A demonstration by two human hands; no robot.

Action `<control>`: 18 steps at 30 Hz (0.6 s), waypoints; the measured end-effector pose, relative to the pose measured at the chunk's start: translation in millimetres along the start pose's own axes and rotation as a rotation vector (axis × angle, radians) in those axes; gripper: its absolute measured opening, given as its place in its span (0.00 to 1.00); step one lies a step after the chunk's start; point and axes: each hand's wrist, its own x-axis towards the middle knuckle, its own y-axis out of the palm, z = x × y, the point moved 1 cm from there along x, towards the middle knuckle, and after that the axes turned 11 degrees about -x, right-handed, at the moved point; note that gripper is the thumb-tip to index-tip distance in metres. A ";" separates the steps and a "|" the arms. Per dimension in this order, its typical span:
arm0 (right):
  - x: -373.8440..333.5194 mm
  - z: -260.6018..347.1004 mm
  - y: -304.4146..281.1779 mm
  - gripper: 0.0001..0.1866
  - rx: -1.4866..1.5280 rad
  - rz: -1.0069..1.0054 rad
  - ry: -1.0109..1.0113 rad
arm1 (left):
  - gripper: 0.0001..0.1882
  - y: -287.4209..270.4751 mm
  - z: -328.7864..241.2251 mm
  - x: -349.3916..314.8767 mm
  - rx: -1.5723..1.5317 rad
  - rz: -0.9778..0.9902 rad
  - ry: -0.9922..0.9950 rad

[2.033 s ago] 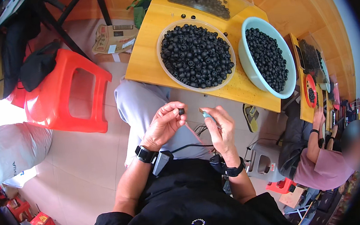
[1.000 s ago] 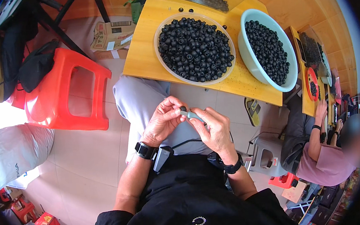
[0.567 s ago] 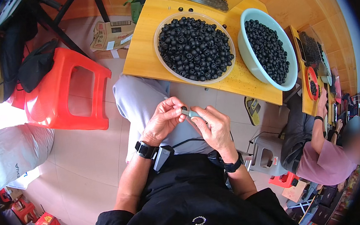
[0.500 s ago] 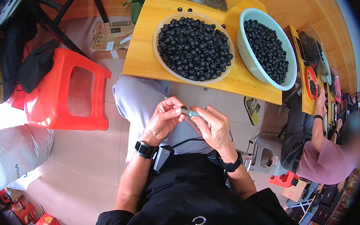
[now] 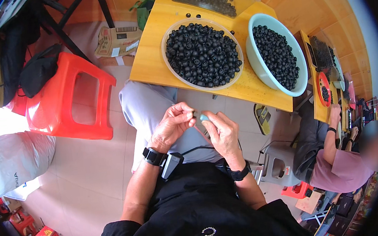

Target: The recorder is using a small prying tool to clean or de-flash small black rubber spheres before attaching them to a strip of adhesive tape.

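In front of my lap, my left hand (image 5: 171, 128) pinches a small dark round piece (image 5: 194, 114) between thumb and fingertips. It resembles the black beads in the bowls, but is too small to make out fully. Facing it, my right hand (image 5: 223, 132) is closed on a small tool with a pale blue-green end (image 5: 204, 117), the rest hidden in the fingers. A narrow gap separates piece and tool. Beyond my hands, a clear round bowl (image 5: 166, 65) heaped with black beads (image 5: 203, 55) stands on the yellow table (image 5: 150, 69). To its right is a light-blue basin (image 5: 264, 72), also holding black beads.
A clear bin (image 5: 202, 0) of beads sits at the table's far edge, with loose beads (image 5: 188, 15) nearby. At left stand a red plastic stool (image 5: 55, 101) and a white sack (image 5: 17, 157). A co-worker (image 5: 339, 167) sits at right beside a grey stool (image 5: 279, 161).
The tool in my right hand has drawn slightly right, away from the dark piece it was touching or overlapping. My left hand keeps its pinch. The view has shifted slightly.
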 end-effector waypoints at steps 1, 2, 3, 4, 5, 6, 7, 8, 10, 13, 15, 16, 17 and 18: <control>-2.6 -15.8 3.0 0.09 -0.084 -0.010 0.088 | 0.06 1.8 0.7 -1.2 0.003 0.050 -0.022; -6.0 -37.0 8.9 0.08 -0.159 -0.020 0.176 | 0.06 2.0 -0.2 -3.8 0.011 0.095 -0.040; -6.2 -51.9 6.5 0.07 -0.109 -0.091 0.153 | 0.06 2.3 -1.5 -6.4 0.011 0.101 -0.040; -6.4 -53.9 -0.4 0.07 -0.108 -0.085 0.146 | 0.06 2.9 -0.5 -11.9 0.024 0.070 -0.044; -8.3 -54.7 -7.4 0.07 -0.143 -0.064 0.178 | 0.06 3.6 0.3 -15.3 0.036 0.039 -0.049; -9.0 -53.9 -11.6 0.07 -0.178 -0.042 0.210 | 0.06 4.7 0.3 -13.6 0.031 0.036 -0.044; -5.6 -52.2 -12.6 0.08 -0.147 -0.035 0.187 | 0.06 7.5 -1.1 -8.2 0.008 0.069 -0.031; -5.7 -47.4 -14.0 0.08 -0.147 -0.033 0.185 | 0.06 9.0 -1.6 -5.2 -0.015 0.101 -0.020; -7.0 -30.8 -15.2 0.09 0.121 0.038 0.237 | 0.06 4.7 -1.1 -5.9 -0.028 0.092 -0.032; -1.4 -11.4 -13.3 0.11 0.327 0.071 0.267 | 0.05 1.3 -0.6 -6.9 -0.047 0.067 -0.036; 5.9 5.0 -14.3 0.15 0.457 0.150 0.296 | 0.05 0.9 -1.8 -9.1 -0.051 0.079 -0.025; 10.7 10.9 -15.2 0.15 0.456 0.150 0.296 | 0.05 -0.6 -1.4 -8.6 -0.052 0.079 -0.025; 15.2 16.3 -14.5 0.15 0.482 0.178 0.267 | 0.06 -3.6 -1.0 -7.9 -0.072 0.092 -0.022; 18.5 20.0 -12.7 0.15 0.509 0.205 0.238 | 0.06 -5.0 -1.1 -7.7 -0.092 0.106 -0.019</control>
